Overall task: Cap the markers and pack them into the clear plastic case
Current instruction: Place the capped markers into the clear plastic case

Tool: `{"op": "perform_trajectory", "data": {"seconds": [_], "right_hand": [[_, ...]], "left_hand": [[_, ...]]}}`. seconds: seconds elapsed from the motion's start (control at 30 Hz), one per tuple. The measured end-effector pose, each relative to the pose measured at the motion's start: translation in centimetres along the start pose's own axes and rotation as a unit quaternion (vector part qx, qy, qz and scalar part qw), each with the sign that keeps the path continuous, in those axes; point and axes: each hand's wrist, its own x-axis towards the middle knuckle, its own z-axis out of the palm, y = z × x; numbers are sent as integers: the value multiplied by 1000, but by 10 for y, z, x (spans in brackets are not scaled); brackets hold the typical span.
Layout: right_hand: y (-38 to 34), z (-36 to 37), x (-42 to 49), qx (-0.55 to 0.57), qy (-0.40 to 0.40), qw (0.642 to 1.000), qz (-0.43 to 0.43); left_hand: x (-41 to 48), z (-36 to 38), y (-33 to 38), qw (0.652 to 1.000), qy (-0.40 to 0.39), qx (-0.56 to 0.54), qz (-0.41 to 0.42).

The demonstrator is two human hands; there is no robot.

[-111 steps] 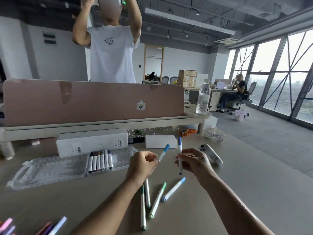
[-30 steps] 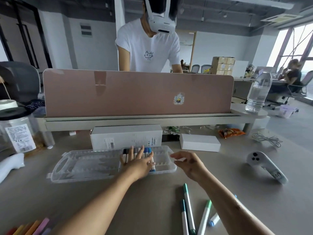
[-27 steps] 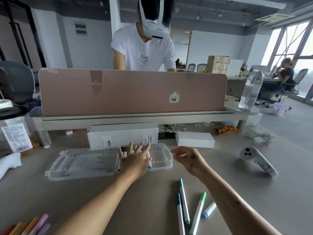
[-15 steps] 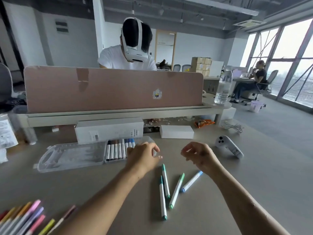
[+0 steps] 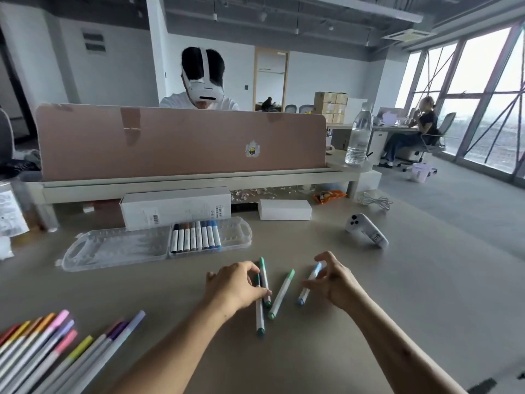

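The clear plastic case [image 5: 238, 237] lies open on the desk, its lid [image 5: 113, 248] folded out to the left. Several capped markers [image 5: 196, 237] sit side by side in its tray. Nearer to me lie a dark green marker [image 5: 259, 317], a teal marker [image 5: 263, 270], a light green marker [image 5: 281, 294] and a blue marker [image 5: 311, 278]. My left hand [image 5: 233, 285] pinches the dark green marker between thumb and fingers, touching the teal one too. My right hand [image 5: 336, 282] curls its thumb and fingers round the blue marker, which still rests on the desk.
A pile of coloured markers [image 5: 42, 345] lies at the bottom left. Behind the case stand two white boxes [image 5: 176, 209] [image 5: 284, 209]. A white controller [image 5: 366, 230] and a cable [image 5: 375, 200] are at right. A pink divider [image 5: 181, 140], a water bottle [image 5: 359, 135] and a person in a headset [image 5: 203, 81] are beyond.
My left hand left the markers in the case and came back to the loose green markers. My right hand dropped onto the blue marker. The view tilted down.
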Motion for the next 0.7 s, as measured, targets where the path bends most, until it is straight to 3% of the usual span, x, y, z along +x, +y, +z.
{"op": "perform_trajectory", "data": {"seconds": [0.1, 0.47, 0.7], "right_hand": [[4, -4, -2, 18, 0, 1000, -11], [6, -5, -14, -110, 53, 992, -45], [1, -2, -13, -107, 82, 990, -40]], "left_hand": [[-3, 1, 0, 1000, 3, -22, 0], [-4, -1, -9, 997, 32, -68, -27], [-7, 0, -11, 998, 56, -15, -21]]}}
